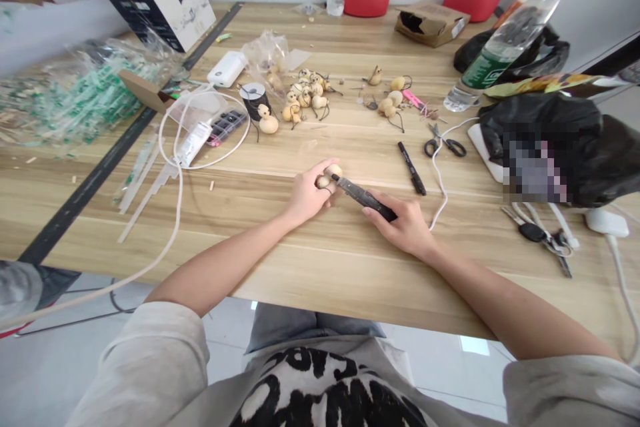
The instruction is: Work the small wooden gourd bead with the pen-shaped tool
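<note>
The left hand [306, 197] is closing around a small wooden figure [329, 175] on the bench [325, 253]. The right hand [406, 225] is gripping a dark tool [363, 197], its tip touching the figure.

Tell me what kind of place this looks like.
Probably a home or small-workshop craft table: small wooden figures lie in a pile, scissors beside them, and the right hand holds a dark tool.
</note>
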Demonstrator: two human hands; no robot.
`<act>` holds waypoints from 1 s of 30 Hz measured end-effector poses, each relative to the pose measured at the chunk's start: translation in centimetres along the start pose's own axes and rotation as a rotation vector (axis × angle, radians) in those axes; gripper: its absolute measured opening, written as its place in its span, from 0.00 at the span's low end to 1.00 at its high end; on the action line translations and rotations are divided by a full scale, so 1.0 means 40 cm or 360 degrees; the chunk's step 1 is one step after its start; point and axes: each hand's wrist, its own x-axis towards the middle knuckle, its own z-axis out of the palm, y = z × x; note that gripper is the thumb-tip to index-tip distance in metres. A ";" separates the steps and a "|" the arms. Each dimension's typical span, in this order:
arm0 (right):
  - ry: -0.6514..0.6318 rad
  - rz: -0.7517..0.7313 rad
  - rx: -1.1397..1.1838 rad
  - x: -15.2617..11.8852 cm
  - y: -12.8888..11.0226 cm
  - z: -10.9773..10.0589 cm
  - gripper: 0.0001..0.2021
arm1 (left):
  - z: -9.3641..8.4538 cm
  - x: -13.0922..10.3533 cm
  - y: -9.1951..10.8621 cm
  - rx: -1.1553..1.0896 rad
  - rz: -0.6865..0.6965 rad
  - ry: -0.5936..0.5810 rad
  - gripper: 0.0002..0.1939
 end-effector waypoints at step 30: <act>0.0006 -0.0019 -0.0035 0.000 0.002 0.002 0.18 | -0.001 0.002 0.001 0.0028 0.0014 -0.0005 0.26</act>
